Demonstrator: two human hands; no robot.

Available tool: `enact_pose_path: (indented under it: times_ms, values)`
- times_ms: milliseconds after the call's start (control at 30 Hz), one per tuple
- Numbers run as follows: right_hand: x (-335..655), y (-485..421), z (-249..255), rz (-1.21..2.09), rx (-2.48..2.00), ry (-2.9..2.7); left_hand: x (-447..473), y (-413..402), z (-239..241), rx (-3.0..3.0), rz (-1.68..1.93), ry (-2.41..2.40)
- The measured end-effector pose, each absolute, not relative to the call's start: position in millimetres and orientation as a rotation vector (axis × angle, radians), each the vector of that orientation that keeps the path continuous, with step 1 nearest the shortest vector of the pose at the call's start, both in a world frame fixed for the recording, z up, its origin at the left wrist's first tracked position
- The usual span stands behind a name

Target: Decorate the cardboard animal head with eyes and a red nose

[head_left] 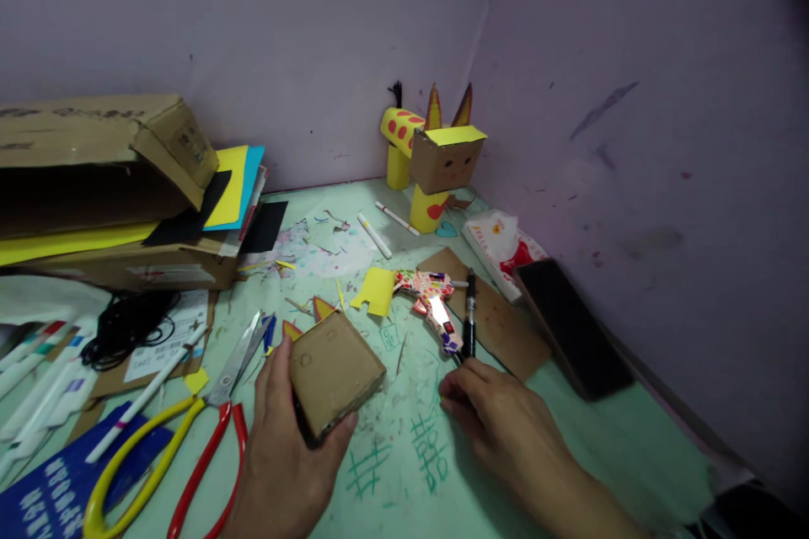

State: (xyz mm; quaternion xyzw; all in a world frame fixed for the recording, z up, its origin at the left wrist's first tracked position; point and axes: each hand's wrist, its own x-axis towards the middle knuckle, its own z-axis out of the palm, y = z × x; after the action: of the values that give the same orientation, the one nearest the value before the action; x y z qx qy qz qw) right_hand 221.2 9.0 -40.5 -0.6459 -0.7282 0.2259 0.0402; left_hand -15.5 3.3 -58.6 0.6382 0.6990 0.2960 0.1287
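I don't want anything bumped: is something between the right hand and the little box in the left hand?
Nothing visible stands between the right hand and the small cardboard box in the left hand; just drawn-on tabletop lies there. The patterned tool lies farther back, beyond that gap.

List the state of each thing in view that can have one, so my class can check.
Left hand: gripping the small cardboard box
Small cardboard box: held tilted
Right hand: fingers bent, grip unclear
Patterned glue gun: lying down
Scissors: lying, blades parted
Phone: screen dark
Large cardboard box: open
Animal figure: standing
Black cord: bundled
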Motion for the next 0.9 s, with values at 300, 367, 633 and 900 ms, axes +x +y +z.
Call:
enact_pose_path:
  times_ms: [300,367,633,900]
  values:
    - [225.3,5.6,-47.9,0.609,-1.750,-2.208,-12.8,1.7,-56.0,1.881,0.834,2.048]
    - [226.9,4.6,-48.0,0.645,-1.665,-2.128,-12.4,2.8,-54.9,1.861,0.850,2.060]
    - [238.2,13.0,-42.0,0.756,-1.635,-1.713,-23.7,10.0,-58.3,1.858,0.833,2.081]
    - [288.0,40.7,-45.4,0.275,-2.029,-1.702,-24.4,11.3,-62.6,1.927,0.820,2.084]
